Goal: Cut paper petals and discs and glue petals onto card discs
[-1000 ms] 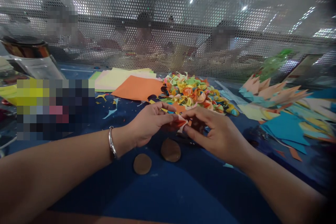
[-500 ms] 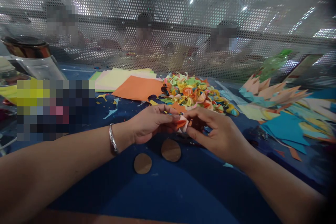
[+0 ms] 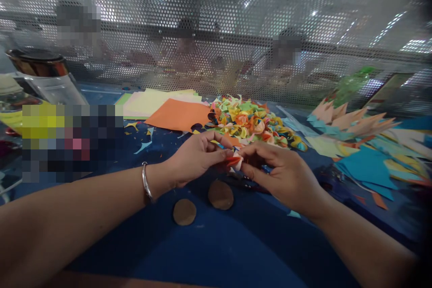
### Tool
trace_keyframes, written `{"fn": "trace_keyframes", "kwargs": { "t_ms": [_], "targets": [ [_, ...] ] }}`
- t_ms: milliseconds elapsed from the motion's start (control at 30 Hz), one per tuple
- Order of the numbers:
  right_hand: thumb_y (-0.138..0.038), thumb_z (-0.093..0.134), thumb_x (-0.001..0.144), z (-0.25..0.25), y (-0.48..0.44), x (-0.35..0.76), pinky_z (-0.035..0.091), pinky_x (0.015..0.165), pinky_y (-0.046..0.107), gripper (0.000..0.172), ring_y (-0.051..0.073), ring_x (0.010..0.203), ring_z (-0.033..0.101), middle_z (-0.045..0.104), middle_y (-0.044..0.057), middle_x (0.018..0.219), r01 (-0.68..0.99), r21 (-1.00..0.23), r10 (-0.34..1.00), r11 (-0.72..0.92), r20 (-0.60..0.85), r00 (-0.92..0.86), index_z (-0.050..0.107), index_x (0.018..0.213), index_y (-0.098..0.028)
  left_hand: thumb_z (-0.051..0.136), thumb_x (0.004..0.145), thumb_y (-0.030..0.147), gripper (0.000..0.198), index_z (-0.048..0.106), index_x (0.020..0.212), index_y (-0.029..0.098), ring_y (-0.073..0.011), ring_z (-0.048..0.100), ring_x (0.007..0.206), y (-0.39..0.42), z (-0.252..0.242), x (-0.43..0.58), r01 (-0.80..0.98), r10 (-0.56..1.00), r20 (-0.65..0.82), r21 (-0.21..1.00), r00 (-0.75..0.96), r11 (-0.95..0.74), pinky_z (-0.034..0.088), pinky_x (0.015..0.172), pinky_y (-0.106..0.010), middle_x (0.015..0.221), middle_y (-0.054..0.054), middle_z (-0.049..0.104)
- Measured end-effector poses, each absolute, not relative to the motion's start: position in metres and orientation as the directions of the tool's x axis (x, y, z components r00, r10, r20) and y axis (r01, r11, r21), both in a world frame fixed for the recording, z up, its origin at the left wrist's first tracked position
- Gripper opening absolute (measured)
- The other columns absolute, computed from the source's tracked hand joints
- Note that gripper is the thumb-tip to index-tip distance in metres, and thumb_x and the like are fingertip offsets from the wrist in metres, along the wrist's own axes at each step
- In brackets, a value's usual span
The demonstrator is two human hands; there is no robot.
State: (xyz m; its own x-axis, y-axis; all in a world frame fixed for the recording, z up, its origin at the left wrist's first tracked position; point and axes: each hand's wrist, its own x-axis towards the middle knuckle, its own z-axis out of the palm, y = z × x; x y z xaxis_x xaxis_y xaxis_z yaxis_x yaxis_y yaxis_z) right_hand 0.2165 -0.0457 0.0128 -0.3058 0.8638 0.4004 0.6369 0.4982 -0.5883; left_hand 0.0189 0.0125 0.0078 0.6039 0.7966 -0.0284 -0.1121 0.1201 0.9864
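Observation:
Between my two hands is a small folded paper piece, orange on one side and pale pink on the other. My left hand, with a silver bangle at the wrist, pinches its left side between thumb and fingers. On its right side, the thumb and fingertips of my right hand close on the pale part. Two brown cardboard discs lie flat on the blue table just below the hands. Behind the hands rises a heap of small curled colored paper pieces. Dark objects under my right hand are mostly hidden.
An orange sheet overlaps a stack of pale sheets at the back. Pointed folded paper and blue sheets lie right. A lidded clear container stands left. A perforated metal screen closes the far side, people beyond it.
Both hands stay on the folded paper piece, with only slight finger shifts. The piece has turned a little between the fingertips. The whole view has shifted slightly.

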Motion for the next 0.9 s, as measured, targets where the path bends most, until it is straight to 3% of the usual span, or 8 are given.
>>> {"fn": "trace_keyframes", "kwargs": {
  "t_ms": [233, 300, 367, 433, 500, 667, 900],
  "targets": [
    [-0.025, 0.060, 0.095, 0.013, -0.046, 0.219, 0.047, 0.056, 0.024, 0.013, 0.012, 0.060, 0.060, 0.068, 0.000, 0.071, 0.641, -0.571, 0.852, 0.513, 0.427, -0.302, 0.071, 0.089, -0.022, 0.065, 0.092, 0.026, 0.011, 0.059, 0.094, 0.017, -0.0108, 0.066, 0.070, 0.018, 0.010, 0.012, -0.076, 0.820, 0.277, 0.958, 0.502, -0.277, 0.052, 0.065, -0.024, 0.082, -0.002, 0.069],
    [-0.026, 0.060, 0.095, 0.014, -0.046, 0.220, 0.045, 0.055, 0.023, 0.013, 0.012, 0.058, 0.059, 0.067, 0.000, 0.069, 0.647, -0.563, 0.852, 0.513, 0.428, -0.302, 0.070, 0.089, -0.022, 0.063, 0.092, 0.024, 0.007, 0.061, 0.094, 0.018, -0.0114, 0.064, 0.075, 0.015, 0.013, 0.008, -0.043, 0.757, 0.466, 0.862, 0.458, -0.505, 0.052, 0.067, -0.025, 0.086, -0.003, 0.067],
    [-0.025, 0.059, 0.095, 0.014, -0.046, 0.221, 0.045, 0.055, 0.023, 0.013, 0.012, 0.059, 0.059, 0.068, 0.000, 0.070, 0.649, -0.559, 0.850, 0.516, 0.425, -0.310, 0.071, 0.090, -0.022, 0.061, 0.090, 0.017, 0.004, 0.063, 0.093, 0.019, -0.0129, 0.063, 0.081, 0.011, 0.016, 0.004, -0.006, 0.609, 0.652, 0.684, 0.451, -0.729, 0.052, 0.071, -0.026, 0.089, -0.004, 0.065],
    [-0.024, 0.060, 0.095, 0.014, -0.046, 0.222, 0.045, 0.056, 0.023, 0.013, 0.012, 0.060, 0.059, 0.068, -0.001, 0.070, 0.652, -0.553, 0.849, 0.519, 0.426, -0.314, 0.071, 0.091, -0.022, 0.059, 0.087, 0.009, 0.012, 0.065, 0.090, 0.019, -0.0146, 0.062, 0.085, 0.007, 0.020, 0.001, 0.008, 0.465, 0.740, 0.528, 0.486, -0.849, 0.052, 0.072, -0.027, 0.091, -0.005, 0.065],
    [-0.025, 0.060, 0.095, 0.014, -0.045, 0.222, 0.045, 0.055, 0.023, 0.013, 0.012, 0.058, 0.058, 0.066, -0.002, 0.068, 0.656, -0.549, 0.848, 0.518, 0.431, -0.308, 0.071, 0.089, -0.022, 0.058, 0.085, 0.006, 0.016, 0.067, 0.090, 0.019, -0.0152, 0.062, 0.087, 0.004, 0.022, 0.000, 0.018, 0.393, 0.752, 0.454, 0.529, -0.891, 0.053, 0.073, -0.028, 0.093, -0.007, 0.065],
    [-0.025, 0.061, 0.093, 0.014, -0.044, 0.220, 0.044, 0.053, 0.023, 0.013, 0.012, 0.057, 0.056, 0.064, -0.001, 0.066, 0.682, -0.541, 0.859, 0.492, 0.431, -0.277, 0.068, 0.083, -0.022, 0.057, 0.087, 0.008, 0.017, 0.069, 0.089, 0.019, -0.0155, 0.063, 0.088, 0.006, 0.019, 0.001, 0.056, 0.367, 0.718, 0.418, 0.591, -0.907, 0.054, 0.082, -0.031, 0.094, -0.007, 0.064],
    [-0.025, 0.059, 0.093, 0.016, -0.045, 0.220, 0.044, 0.051, 0.023, 0.014, 0.012, 0.055, 0.056, 0.065, 0.000, 0.067, 0.662, -0.565, 0.862, 0.493, 0.419, -0.285, 0.071, 0.086, -0.022, 0.058, 0.088, 0.012, 0.014, 0.069, 0.092, 0.020, -0.0163, 0.064, 0.086, 0.011, 0.017, 0.002, 0.093, 0.464, 0.637, 0.526, 0.616, -0.846, 0.055, 0.076, -0.030, 0.092, -0.007, 0.068]
  ]
}}
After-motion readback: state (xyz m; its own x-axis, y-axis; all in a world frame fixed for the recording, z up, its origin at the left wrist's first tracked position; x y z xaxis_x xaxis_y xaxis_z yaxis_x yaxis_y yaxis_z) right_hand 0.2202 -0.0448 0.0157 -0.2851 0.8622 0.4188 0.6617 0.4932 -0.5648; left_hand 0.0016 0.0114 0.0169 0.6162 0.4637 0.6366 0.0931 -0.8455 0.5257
